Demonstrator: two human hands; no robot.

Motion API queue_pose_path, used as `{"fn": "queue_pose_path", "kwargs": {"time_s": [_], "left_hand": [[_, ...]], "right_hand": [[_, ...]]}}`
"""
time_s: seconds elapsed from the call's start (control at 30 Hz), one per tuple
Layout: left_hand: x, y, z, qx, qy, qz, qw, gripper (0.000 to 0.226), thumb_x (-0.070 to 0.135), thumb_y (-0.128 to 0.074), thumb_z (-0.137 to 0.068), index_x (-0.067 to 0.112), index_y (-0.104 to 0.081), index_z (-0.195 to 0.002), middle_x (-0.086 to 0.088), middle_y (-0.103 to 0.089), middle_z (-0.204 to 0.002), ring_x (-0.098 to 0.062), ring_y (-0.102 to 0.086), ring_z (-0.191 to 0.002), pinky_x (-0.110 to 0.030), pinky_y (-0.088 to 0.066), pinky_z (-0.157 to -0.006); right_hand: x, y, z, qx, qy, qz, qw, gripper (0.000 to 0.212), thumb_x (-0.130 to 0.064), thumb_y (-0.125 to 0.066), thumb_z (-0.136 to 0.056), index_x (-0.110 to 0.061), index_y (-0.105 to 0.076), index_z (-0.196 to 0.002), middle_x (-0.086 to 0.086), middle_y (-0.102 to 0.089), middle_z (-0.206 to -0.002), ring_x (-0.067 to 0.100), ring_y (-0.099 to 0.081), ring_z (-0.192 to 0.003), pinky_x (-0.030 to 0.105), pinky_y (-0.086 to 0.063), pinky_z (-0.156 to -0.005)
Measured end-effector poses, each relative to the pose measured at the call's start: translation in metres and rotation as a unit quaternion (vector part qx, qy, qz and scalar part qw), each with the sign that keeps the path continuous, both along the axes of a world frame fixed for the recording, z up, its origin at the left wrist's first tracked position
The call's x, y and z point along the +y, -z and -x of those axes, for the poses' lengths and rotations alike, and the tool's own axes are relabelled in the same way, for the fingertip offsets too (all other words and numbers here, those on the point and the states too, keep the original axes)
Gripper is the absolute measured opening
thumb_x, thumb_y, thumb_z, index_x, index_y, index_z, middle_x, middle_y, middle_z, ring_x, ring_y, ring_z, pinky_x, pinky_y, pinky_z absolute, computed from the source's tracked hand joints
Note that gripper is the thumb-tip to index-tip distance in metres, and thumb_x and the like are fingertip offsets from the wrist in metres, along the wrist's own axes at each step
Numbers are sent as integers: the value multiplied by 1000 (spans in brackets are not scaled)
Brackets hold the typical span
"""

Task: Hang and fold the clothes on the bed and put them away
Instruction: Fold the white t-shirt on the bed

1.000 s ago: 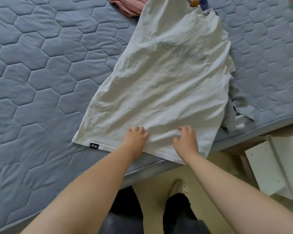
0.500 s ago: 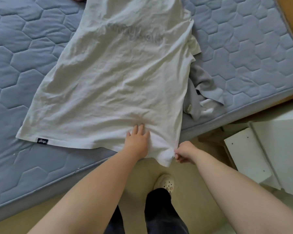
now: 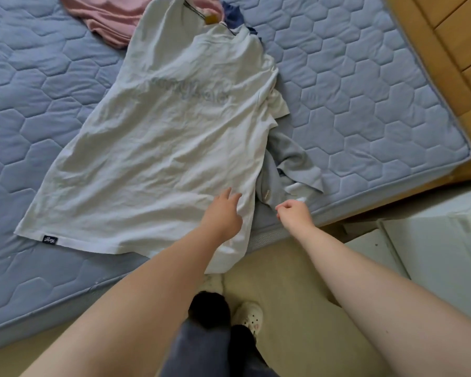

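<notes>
A wrinkled white T-shirt (image 3: 158, 148) lies flat on the blue quilted mattress (image 3: 365, 104), its hem corner hanging over the bed's near edge. A small dark label sits at its lower left hem. My left hand (image 3: 223, 213) rests open on the shirt near its right hem, fingers spread. My right hand (image 3: 294, 214) hovers just right of the shirt, over the mattress edge, fingers curled with nothing visible in them. A grey garment (image 3: 286, 170) lies crumpled beside the shirt's right side. A pink garment (image 3: 112, 17) lies at the top, partly under the shirt's shoulder.
A dark blue cloth (image 3: 234, 19) and a hanger tip show by the shirt's collar. A wooden bed frame (image 3: 446, 50) runs along the right. White furniture (image 3: 433, 254) stands on the floor at right. My legs and white shoes are on the beige floor below.
My right hand has let go of the shirt's hem corner and moved up and right beside it. My left hand has slid towards the shirt's right edge. The view has pulled back.
</notes>
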State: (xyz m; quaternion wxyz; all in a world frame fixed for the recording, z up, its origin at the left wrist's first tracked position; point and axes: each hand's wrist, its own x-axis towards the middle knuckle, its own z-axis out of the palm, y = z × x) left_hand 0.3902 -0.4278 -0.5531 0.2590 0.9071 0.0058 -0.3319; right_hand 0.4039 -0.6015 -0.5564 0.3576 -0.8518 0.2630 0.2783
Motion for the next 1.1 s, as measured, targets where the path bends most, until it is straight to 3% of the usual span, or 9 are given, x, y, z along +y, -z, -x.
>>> {"fn": "queue_pose_path", "kwargs": {"time_s": [0.4,0.57,0.7,0.8,0.87,0.93,1.0,1.03,1.1], "left_hand": [[-15,10,-144,-126,-63,12,990,53,16,-47,-92,21,-37,-145,-6,-19,-158,-25,-17,-143,-35,-22,-115],[-38,30,-182,-107,4,-49,993,71,42,-46,-95,25,-8,-153,-6,7,-161,-28,8,-147,-49,-9,-116],[-52,49,-193,-65,15,-79,995,88,53,-50,-90,26,6,-152,-5,16,-159,-28,19,-145,-56,-2,-114],[-60,55,-193,-94,20,-115,989,86,40,-52,-91,22,6,-152,-9,16,-159,-31,18,-145,-59,-3,-114],[-64,55,-194,-112,11,-129,985,77,24,-45,-93,18,4,-152,-10,15,-159,-31,17,-145,-59,-1,-114],[-67,60,-199,-117,-14,-143,983,73,16,-44,-92,15,-4,-152,-10,7,-160,-30,11,-147,-58,-3,-114],[-70,64,-204,-174,-54,-146,972,66,11,-59,-80,12,-37,-142,-15,-27,-152,-34,-21,-143,-61,-22,-108],[-72,66,-207,-208,-71,-145,965,57,8,-69,-67,11,-57,-123,-15,-50,-133,-35,-43,-128,-58,-38,-97],[-77,66,-212,-253,-90,-149,952,37,5,-76,-49,11,-64,-83,-9,-60,-90,-33,-58,-86,-42,-47,-71]], "right_hand": [[3,-2,-148,-61,19,24,998,20,-10,-49,-91,-8,-67,-98,8,-65,-94,22,-56,-89,25,-38,-71],[-15,11,-189,-59,20,28,998,23,-11,-49,-93,-5,-62,-111,6,-61,-100,16,-51,-88,21,-33,-70],[-29,30,-224,-38,39,-3,999,34,-9,-52,-93,-1,-53,-126,14,-59,-119,26,-55,-110,22,-38,-78],[-33,54,-258,-24,60,-50,997,47,-20,-60,-91,-4,-47,-133,11,-56,-122,24,-56,-109,30,-43,-86],[-29,71,-277,-26,72,-85,993,43,-27,-65,-88,-6,-53,-123,6,-60,-106,18,-57,-89,31,-46,-74],[-19,80,-292,-17,51,-108,993,21,-27,-64,-89,-10,-59,-100,1,-58,-86,14,-52,-73,27,-42,-62],[-13,83,-303,10,42,-140,989,14,-22,-61,-91,-13,-60,-80,6,-61,-83,17,-54,-75,33,-47,-66],[-15,80,-310,24,45,-160,986,15,-19,-59,-91,-15,-61,-77,11,-65,-91,21,-57,-82,39,-51,-76],[-35,73,-328,24,29,-153,988,15,-16,-56,-91,-11,-64,-80,23,-65,-109,26,-58,-91,48,-48,-93]]}}
